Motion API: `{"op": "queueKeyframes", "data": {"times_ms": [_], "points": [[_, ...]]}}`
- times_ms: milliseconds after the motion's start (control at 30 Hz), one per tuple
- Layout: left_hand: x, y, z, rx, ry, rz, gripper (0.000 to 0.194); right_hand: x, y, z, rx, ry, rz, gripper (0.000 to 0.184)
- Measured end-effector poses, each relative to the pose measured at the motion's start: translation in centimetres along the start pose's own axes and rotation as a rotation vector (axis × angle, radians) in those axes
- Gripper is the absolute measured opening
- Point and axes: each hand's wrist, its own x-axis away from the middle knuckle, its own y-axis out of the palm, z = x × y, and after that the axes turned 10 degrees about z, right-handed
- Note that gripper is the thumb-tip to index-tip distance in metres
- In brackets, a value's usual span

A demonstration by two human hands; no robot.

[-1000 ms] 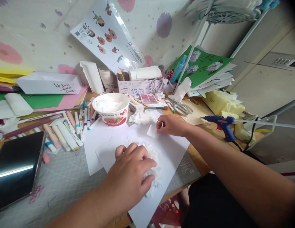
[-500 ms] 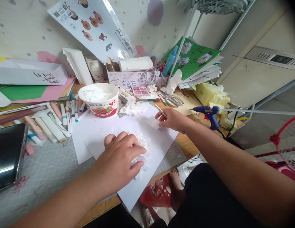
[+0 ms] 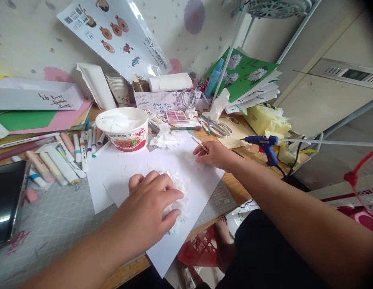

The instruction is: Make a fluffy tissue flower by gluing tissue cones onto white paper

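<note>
A white, ruffled paper cluster lies on white paper sheets in front of me. Over its left side is my left hand, fingers bent and apart, partly hiding it; whether the fingertips press on it I cannot tell. My right hand is closed round a thin, pale, pen-like stick whose upper end points up and left. Under those fingers sits a thin, translucent white scrap, faint against the sheet. Farther back, crumpled white tissue rests on the paper.
A paper bowl with white material stands behind my left hand. Markers and a dark tablet lie left. Scissors and a blue glue gun are to the right, before a green flower picture.
My right hand has lowered slightly, bringing the white scrap down against the sheet. My left hand stays over the paper cluster. The view has shifted a little.
</note>
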Motion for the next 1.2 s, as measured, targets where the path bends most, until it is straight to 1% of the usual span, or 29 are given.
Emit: {"op": "queueKeyframes", "data": {"times_ms": [133, 167, 267, 300, 367, 433, 533, 600, 700, 767, 833, 900, 967, 1100, 1200], "points": [[0.0, -0.2, 0.1, 0.008, 0.0, 0.008, 0.017, 0.0, -0.7, -0.2, 0.101, -0.033, 0.026, 0.024], [0.0, -0.2, 0.1, 0.012, 0.001, 0.005, 0.017, 0.0, -1.0, -0.2, 0.137, -0.043, 0.033, 0.023], [-0.1, -0.3, 0.2, 0.018, 0.002, 0.0, 0.017, 0.0, -1.4, -0.3, 0.253, -0.025, 0.06, 0.01], [-0.1, -0.4, 0.2, 0.018, 0.001, 0.0, 0.017, -0.1, -1.3, -0.3, 0.281, -0.008, 0.061, 0.012], [-0.1, -0.4, 0.1, 0.015, -0.001, -0.006, 0.017, -0.2, -1.2, -0.2, 0.3, 0.022, 0.045, 0.016], [-0.1, -0.3, 0.1, 0.005, -0.007, -0.013, 0.017, 0.0, -1.2, -0.2, 0.268, 0.033, 0.02, 0.014], [0.0, -0.3, 0.1, 0.007, -0.006, -0.01, 0.018, 0.9, -1.9, -0.8, 0.146, 0.01, -0.012, 0.01], [0.0, -0.3, 0.1, 0.012, -0.004, 0.004, 0.018, 2.0, -2.7, -1.6, 0.04, -0.03, -0.053, 0.011], [0.0, -0.2, 0.2, 0.004, -0.006, 0.018, 0.02, 3.9, -3.5, -2.7, -0.267, -0.094, -0.175, 0.016], [0.0, -0.2, 0.2, 0.002, -0.004, 0.017, 0.02, 5.2, -3.3, -3.3, -0.473, -0.104, -0.269, 0.017], [-0.1, -0.2, 0.2, 0.001, -0.006, 0.008, 0.017, 6.5, -2.6, -3.7, -0.557, -0.082, -0.374, 0.016], [-0.3, -0.3, 0.2, -0.01, -0.011, -0.007, 0.009, 7.7, -1.7, -4.1, -0.542, -0.038, -0.47, 0.014], [-0.5, -0.4, 0.2, -0.022, -0.012, -0.021, 0.005, 8.4, -0.7, -4.2, -0.469, 0.008, -0.517, 0.011], [-0.5, -0.5, 0.2, -0.013, -0.011, -0.034, 0.009, 8.5, 0.8, -3.9, -0.281, 0.066, -0.431, 0.009], [-0.4, -0.4, 0.2, -0.006, 0.002, -0.035, 0.006, 8.2, 1.3, -3.9, -0.122, 0.081, -0.357, 0.009]]}}
